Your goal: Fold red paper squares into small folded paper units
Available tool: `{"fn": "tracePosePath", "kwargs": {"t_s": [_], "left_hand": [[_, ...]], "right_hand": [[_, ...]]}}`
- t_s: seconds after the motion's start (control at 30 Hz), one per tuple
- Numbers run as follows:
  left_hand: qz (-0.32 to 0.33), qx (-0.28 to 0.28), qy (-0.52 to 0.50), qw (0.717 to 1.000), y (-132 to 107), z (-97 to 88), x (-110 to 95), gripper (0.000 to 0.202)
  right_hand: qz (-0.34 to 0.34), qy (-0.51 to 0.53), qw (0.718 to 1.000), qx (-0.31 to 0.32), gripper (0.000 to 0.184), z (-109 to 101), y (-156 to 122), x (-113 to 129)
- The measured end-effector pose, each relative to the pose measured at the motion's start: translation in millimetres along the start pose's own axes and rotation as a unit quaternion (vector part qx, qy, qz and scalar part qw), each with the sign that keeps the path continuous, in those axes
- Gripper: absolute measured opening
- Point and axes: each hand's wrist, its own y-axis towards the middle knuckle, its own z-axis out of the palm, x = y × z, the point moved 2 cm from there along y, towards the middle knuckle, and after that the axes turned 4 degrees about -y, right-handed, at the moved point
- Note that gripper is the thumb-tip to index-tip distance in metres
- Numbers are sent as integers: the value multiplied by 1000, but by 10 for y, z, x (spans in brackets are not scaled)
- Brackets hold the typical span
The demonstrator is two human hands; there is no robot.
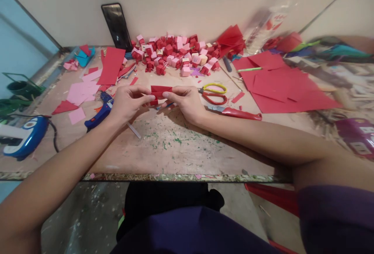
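Note:
Between my two hands, a folded piece of red paper [161, 89] is held a little above the table. My left hand [128, 100] pinches its left end between thumb and fingers. Its right end is gripped the same way by my right hand [187, 102]. Below the fingers, part of the paper and a small blue item are partly hidden. A blue glue gun [101, 115] lies just left of my left hand. Close to my right hand are scissors [214, 93] with yellow and red handles and a red-handled knife [241, 113].
A heap of small red and pink folded paper pieces [175, 53] lies at the back, beside a leaning phone [117, 26]. Red sheets [280, 86] spread on the right, near a plastic bottle [267, 24]. Pink sheets [82, 92] lie left. Green scraps dot the table [181, 160].

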Motion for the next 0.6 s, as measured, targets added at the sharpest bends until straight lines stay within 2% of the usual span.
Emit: {"fn": "tracePosePath", "kwargs": {"t_s": [0.37,0.47,0.6], "left_hand": [[-29,-1,4,1000,-53,56,-108,14],[-20,-2,3,1000,-49,41,-116,14],[-14,9,-18,1000,-24,32,-118,23]], "right_hand": [[2,-43,999,-21,24,4,-6,9],[5,-46,999,-14,25,8,-14,13],[-4,-27,1000,3,23,17,-5,15]]}}
